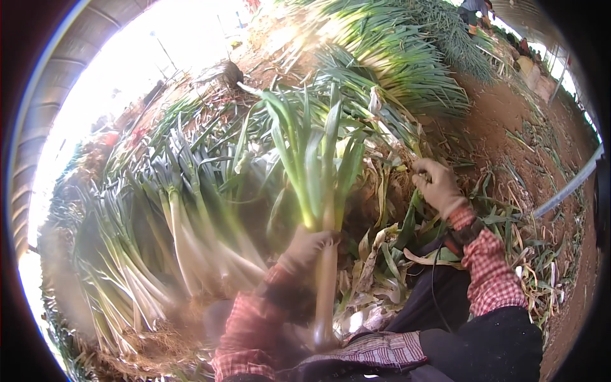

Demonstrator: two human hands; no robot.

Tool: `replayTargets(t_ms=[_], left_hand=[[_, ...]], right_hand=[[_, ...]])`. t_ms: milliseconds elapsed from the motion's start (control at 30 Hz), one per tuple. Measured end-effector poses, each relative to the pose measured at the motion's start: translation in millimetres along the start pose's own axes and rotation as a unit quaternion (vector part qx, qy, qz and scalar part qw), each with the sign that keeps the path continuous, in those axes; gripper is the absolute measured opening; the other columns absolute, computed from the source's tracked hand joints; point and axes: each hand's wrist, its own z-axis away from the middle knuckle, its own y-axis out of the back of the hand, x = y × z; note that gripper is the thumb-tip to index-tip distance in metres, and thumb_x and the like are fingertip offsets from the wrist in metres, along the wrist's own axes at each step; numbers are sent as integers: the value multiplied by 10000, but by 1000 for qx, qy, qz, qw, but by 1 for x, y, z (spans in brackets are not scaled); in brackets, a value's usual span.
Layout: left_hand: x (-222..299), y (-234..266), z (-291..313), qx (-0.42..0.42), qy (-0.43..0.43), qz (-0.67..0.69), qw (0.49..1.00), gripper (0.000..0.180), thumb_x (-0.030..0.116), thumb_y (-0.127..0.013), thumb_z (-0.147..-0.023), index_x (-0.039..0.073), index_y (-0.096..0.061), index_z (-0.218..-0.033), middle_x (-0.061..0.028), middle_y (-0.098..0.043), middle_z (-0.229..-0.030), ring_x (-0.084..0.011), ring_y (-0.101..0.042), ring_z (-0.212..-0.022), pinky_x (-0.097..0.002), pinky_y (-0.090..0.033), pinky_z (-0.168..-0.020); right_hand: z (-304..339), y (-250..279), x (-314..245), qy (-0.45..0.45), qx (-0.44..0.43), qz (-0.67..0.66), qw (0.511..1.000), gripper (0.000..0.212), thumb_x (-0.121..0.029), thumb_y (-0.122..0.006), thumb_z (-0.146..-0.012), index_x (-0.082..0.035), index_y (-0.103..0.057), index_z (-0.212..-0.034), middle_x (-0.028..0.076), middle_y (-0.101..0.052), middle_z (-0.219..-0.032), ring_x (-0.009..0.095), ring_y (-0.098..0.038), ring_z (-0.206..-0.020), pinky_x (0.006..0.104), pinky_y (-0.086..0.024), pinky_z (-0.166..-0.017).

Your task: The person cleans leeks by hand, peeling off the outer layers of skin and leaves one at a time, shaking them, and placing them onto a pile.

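My left hand (308, 247), in a tan work glove, is wrapped round the pale shaft of a large leek (326, 280). The leek stands nearly upright in front of my lap, its green leaves fanning out above the hand and its root end low near my clothes. Off to the right, my gloved right hand (439, 183) is raised over the loose leaves, apart from the leek. Its fingers are curled closed; what they hold, if anything, cannot be made out. Several leeks with white shafts and brown roots lie bundled (191, 242) to my left.
Stripped leaves and trimmings (382, 267) are heaped between my hands and across the right. A large pile of green leeks (388, 57) lies at the far side. Bare brown soil (503, 121) and a grey pipe (568, 188) are on the right. Another person (474, 9) is in the distance.
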Motion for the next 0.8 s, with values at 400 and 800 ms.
replayTargets(t_ms=[400, 800], left_hand=[[68, -67, -77, -97, -735, -452, 496, 346, 227, -709, -645, 182, -668, -985, 8, -650, -930, -193, -601, -920, -391, -456, -846], [247, 70, 60, 172, -164, -636, 734, 451, 83, -720, -763, 6, -530, -1165, -116, -627, -993, -200, -631, -894, -308, -546, -706]], right_hand=[[91, -37, -80, 165, -409, 18, 897, 245, -294, -588, -844, -73, -692, -864, 159, -659, -842, 338, -626, -845, 420, -488, -791], [69, -44, -100, 10, -528, 22, 849, 314, -266, -637, -821, -32, -654, -1030, 200, -661, -964, 363, -621, -939, 406, -481, -835]])
